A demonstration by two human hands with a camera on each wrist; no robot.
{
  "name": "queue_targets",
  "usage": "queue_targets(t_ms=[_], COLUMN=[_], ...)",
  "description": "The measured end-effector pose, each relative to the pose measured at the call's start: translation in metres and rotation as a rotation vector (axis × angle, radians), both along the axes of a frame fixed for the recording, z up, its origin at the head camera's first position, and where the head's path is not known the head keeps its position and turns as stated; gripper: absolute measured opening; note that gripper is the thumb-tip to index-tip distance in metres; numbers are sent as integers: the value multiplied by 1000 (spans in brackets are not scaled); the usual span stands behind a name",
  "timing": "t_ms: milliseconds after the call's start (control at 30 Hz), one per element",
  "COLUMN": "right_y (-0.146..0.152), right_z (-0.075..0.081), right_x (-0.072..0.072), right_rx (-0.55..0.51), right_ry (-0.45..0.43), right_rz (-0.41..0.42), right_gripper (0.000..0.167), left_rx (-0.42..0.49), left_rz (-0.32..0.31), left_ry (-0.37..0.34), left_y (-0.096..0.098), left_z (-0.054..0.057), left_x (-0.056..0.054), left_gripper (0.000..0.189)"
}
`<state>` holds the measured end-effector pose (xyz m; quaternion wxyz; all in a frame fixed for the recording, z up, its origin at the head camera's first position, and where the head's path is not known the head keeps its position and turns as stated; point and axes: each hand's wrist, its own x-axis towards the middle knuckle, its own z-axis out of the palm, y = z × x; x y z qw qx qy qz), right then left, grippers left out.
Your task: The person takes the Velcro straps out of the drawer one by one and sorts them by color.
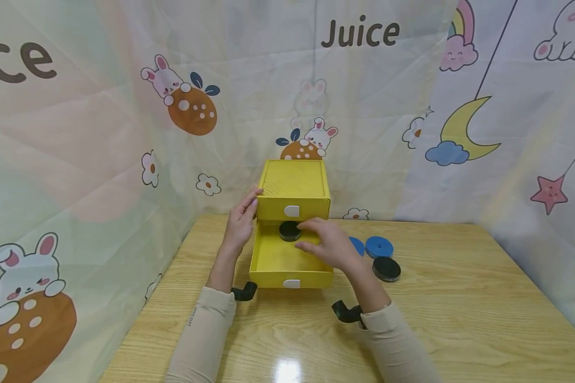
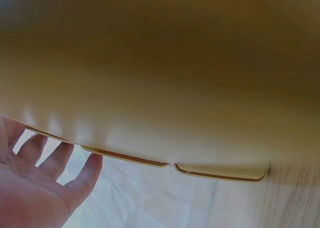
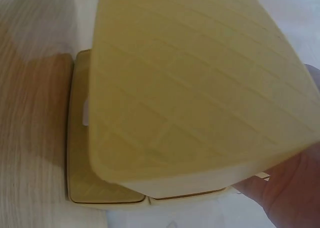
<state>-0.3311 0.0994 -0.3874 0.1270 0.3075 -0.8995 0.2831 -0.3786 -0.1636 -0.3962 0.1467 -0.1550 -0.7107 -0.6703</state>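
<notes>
With the left hand (image 1: 239,226), touching the side of the yellow box (image 1: 294,178), fingers outstretched and gripping nothing, seemingly steadying; with the right hand (image 1: 332,243), reaching over the pulled-out lower drawer (image 1: 273,258), holding thumb and fingers parted, not clasping, right beside the black disc (image 1: 289,232) lying toward the back inside; probably working best by bracing lightly, going in low, clearing the upper drawer (image 1: 272,209) and handling the disc by its rim.

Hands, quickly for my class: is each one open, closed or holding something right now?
Left hand: open, touching the yellow drawer cabinet.
Right hand: open beside the black disc, holding nothing.
</notes>
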Motion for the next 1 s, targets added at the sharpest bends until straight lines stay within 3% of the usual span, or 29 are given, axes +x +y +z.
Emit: queue_targets(t_ms=[467,833,1000], right_y=[-11,-20,-23], right_z=[-9,-12,-13], right_x=[-4,-7,-7], right_rx=[76,118,230], right_ry=[-40,-25,-11], right_rz=[-51,-59,-61], right_gripper=[48,47,51], left_rx=[-33,-19,-15], left_rz=[17,11,0], left_ry=[30,6,-20], left_y=[-1,-1,-2], left_z=[-2,1,2], left_x=[1,2,1], left_gripper=[37,38,39])
